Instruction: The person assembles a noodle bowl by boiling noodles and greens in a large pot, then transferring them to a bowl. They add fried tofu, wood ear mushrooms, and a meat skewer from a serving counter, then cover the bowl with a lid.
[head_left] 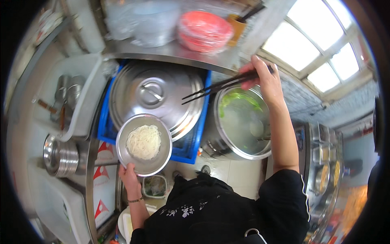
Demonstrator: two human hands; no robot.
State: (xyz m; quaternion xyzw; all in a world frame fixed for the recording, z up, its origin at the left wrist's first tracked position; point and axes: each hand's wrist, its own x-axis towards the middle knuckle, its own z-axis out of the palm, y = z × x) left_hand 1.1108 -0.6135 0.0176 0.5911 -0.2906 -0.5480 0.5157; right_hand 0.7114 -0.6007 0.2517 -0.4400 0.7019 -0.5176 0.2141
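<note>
Daylight comes through the paned window [294,36] at upper right, above a pale tiled floor [239,173] and a crowded kitchen. Across the top runs a steel shelf [195,59], which carries a plastic-wrapped stack of red bowls [205,30] and, beside it, a yellowish-brown holder [236,30] with dark sticks in it. My hands are well apart, each closed on something. With my left hand [131,179] I grip the near rim of a steel bowl [163,160] — white noodles [144,142] lie heaped inside it. From above, the bowl overlaps the lower left edge of a broad steel lid [130,87] with a loop handle; whether they touch, I cannot tell. A blue crate [206,110] surrounds the lid. My right hand [263,79], raised, is clamped around long dark chopsticks [215,87], their tips slightly parted and pointing left across the lid. Just below that hand stands a deep steel pot [217,116] of cloudy liquid, with leafy greens [239,99] along its far side. Over on my left, a whitish tub [95,77] holds metal scoops [74,91], with stacked steel dishes [65,158] nearby.
</note>
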